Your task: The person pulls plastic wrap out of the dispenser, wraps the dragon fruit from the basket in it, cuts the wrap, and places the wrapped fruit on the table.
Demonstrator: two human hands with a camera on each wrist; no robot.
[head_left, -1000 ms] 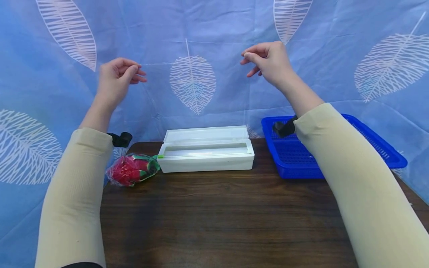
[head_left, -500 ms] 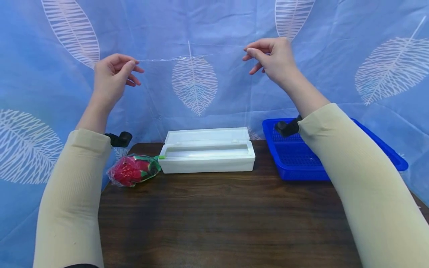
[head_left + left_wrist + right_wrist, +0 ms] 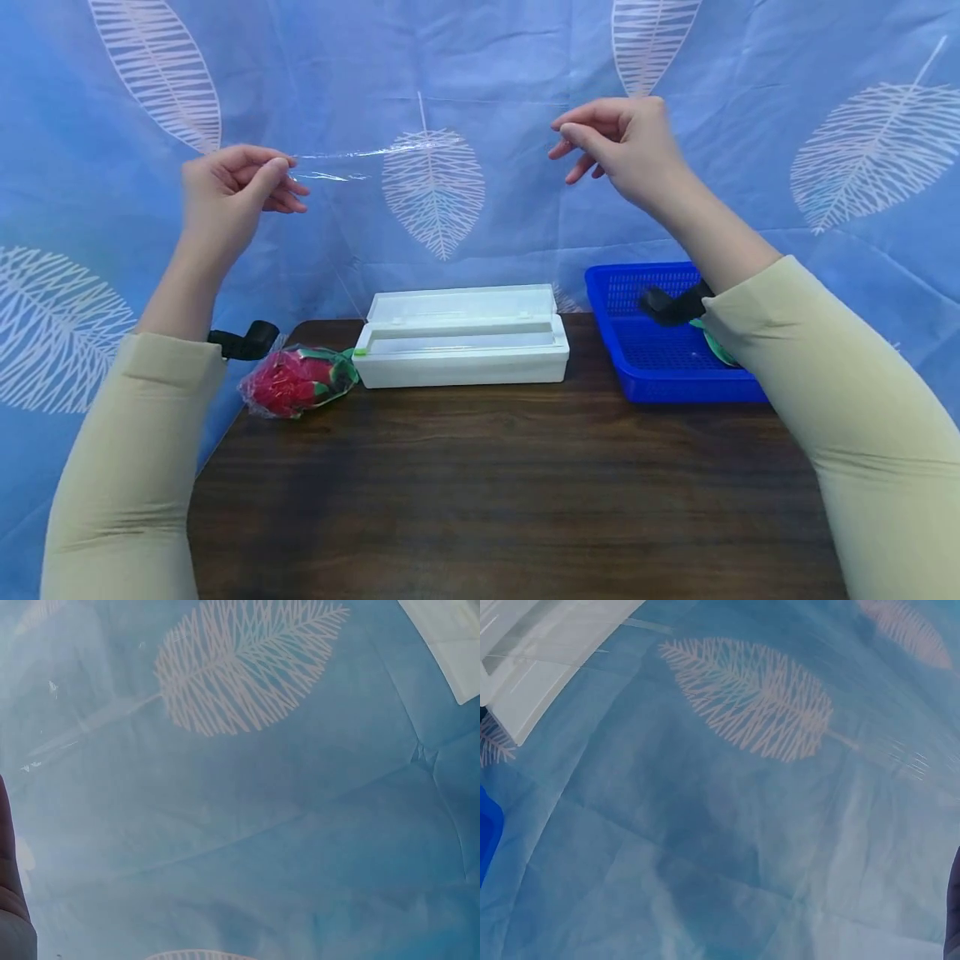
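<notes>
Between both raised hands stretches a transparent sheet of cling film [image 3: 367, 153], seen mostly by its shiny creases. My left hand [image 3: 232, 192] pinches its left end between thumb and index finger. At the right end, my right hand [image 3: 626, 150] pinches in the same way. Below, a white cling film box [image 3: 461, 371] stands at the back of the table with its lid raised. Beside it on the left lies a red and green dragon fruit [image 3: 300, 383] covered in clear film. In both wrist views only a sliver of each hand shows at the edge.
A blue plastic basket [image 3: 690, 390] sits at the back right, with a green thing [image 3: 718, 343] inside, partly hidden by the right sleeve. Blue leaf-print cloth [image 3: 495, 225] hangs behind the dark wooden table [image 3: 510, 492].
Both hands have moved apart, left hand to the left and right hand to the right, and dipped lower since half a second ago. More film glints show near the left hand.
</notes>
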